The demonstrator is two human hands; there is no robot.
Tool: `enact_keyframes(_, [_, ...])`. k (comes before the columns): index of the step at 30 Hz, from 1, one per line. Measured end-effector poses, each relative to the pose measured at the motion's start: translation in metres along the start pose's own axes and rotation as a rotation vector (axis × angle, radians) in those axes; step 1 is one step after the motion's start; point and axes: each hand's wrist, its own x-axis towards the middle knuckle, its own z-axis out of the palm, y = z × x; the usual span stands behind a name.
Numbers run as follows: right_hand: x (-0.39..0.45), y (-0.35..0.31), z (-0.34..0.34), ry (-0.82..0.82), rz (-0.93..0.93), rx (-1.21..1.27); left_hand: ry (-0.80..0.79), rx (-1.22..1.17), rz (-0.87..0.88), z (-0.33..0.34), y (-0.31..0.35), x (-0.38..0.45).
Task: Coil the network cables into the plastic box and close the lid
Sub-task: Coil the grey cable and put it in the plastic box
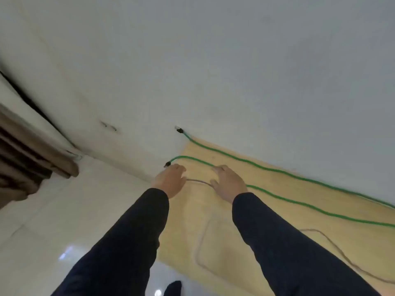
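A thin grey network cable (198,182) spans the short gap between my two hands, slightly arched above the yellow tabletop (277,199). My left hand (171,180) and my right hand (228,182) are palm down with fingers curled on it. The rest of the grey cable loops back toward me across the table. One green cable (299,208) passes under my right hand, its dark plug (167,164) just beyond my left fingertips. A second green cable (245,161) runs along the wall, ending in a plug (179,130). No plastic box is in view.
The table stands against a white wall (235,60), and its left edge is below my left hand. Glossy white floor tiles (64,210) lie to the left, with a brown curtain (32,159) at the far left. A dark foot (173,287) shows at the bottom.
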Motion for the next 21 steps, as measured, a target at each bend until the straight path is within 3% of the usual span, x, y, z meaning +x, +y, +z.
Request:
enact_keyframes(5, [0.027,-0.017,0.032,-0.145,0.067,0.060,-0.074,-0.053,0.056,0.015,-0.039,0.015])
enact_keyframes(11, [0.042,-0.019,0.046,-0.164,0.160,0.153,-0.067,-0.114,0.141,0.035,-0.055,0.029])
enact_keyframes(15, [0.045,-0.018,0.033,-0.056,0.136,0.246,-0.040,-0.254,0.143,0.023,-0.053,0.040])
enact_keyframes(21, [0.041,-0.008,-0.021,0.234,0.120,0.424,0.114,-0.540,0.176,-0.028,-0.024,0.072])
